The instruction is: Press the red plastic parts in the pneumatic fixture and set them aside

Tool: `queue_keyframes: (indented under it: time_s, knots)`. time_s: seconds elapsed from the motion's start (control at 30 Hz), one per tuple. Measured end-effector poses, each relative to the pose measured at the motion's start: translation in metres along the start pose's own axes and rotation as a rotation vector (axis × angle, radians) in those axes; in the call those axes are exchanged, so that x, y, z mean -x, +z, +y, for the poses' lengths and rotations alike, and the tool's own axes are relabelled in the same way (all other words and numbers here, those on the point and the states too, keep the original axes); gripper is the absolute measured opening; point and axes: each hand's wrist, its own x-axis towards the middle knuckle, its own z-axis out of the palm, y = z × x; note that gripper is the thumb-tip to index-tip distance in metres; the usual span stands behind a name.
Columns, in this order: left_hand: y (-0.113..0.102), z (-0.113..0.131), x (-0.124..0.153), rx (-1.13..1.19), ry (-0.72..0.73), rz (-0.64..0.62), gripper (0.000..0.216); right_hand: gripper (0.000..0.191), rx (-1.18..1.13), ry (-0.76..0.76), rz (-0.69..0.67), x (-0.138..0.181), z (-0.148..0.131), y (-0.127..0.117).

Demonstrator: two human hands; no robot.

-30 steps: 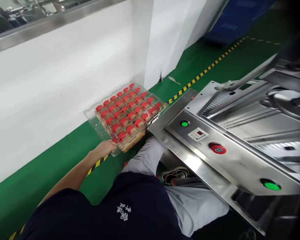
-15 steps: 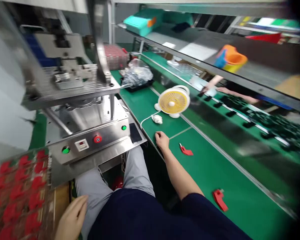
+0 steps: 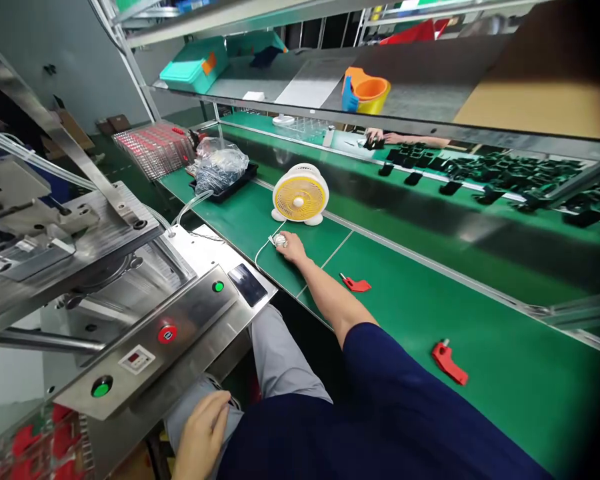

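My right hand (image 3: 294, 249) reaches forward over the green bench. Its fingers are closed on a small white bundle (image 3: 280, 240), which looks like a coiled cord and is partly hidden by them. A thin white cord runs from the bundle toward the bench edge. Just behind stands a white fan (image 3: 301, 193) with a yellow grille. Nearer my forearm lies a red angled part (image 3: 357, 285) with a pale tip, and a second red part (image 3: 450, 363) lies farther right. My left hand (image 3: 203, 430) rests on my thigh, fingers loosely extended, holding nothing.
To my left stands a metal press with a control panel (image 3: 167, 333); a phone (image 3: 247, 283) lies at its corner. Clear trays of red parts (image 3: 27, 443) sit lower left. A shelf (image 3: 300, 103) overhangs the bench. Beyond it, a co-worker's hands (image 3: 387, 138) handle black parts.
My right hand has moved forward from the bench edge onto the white bundle. My left hand stays low near my thigh. The view has turned rightward, so the press sits farther left.
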Motion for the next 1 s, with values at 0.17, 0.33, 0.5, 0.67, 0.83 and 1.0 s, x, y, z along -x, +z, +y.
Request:
queue_keyframes:
  time_s: [0.17, 0.33, 0.5, 0.67, 0.83, 1.0]
  knots:
    - [-0.009, 0.020, -0.048, 0.071, -0.047, 0.048, 0.026, 0.053, -0.195, 0.013, -0.096, 0.055, -0.017, 0.007]
    - [-0.018, 0.051, -0.107, 0.204, -0.017, 0.163, 0.022, 0.068, -0.672, -0.051, -0.244, 0.154, -0.044, 0.002]
    - [-0.012, 0.079, -0.153, 0.335, 0.074, 0.265, 0.024, 0.079, -0.757, -0.065, -0.218, 0.217, -0.076, -0.003]
    - [-0.003, 0.082, -0.159, 0.425, 0.023, 0.304, 0.019, 0.058, -0.604, -0.269, -0.087, 0.249, -0.097, 0.002]
    - [-0.004, 0.071, -0.145, 0.367, -0.036, 0.328, 0.016, 0.063, -0.554, -0.365, -0.116, 0.262, -0.106, 0.002]
    - [-0.004, 0.065, -0.132, 0.568, -0.194, 0.340, 0.027, 0.069, -0.634, -0.365, -0.158, 0.265, -0.112, 0.000]
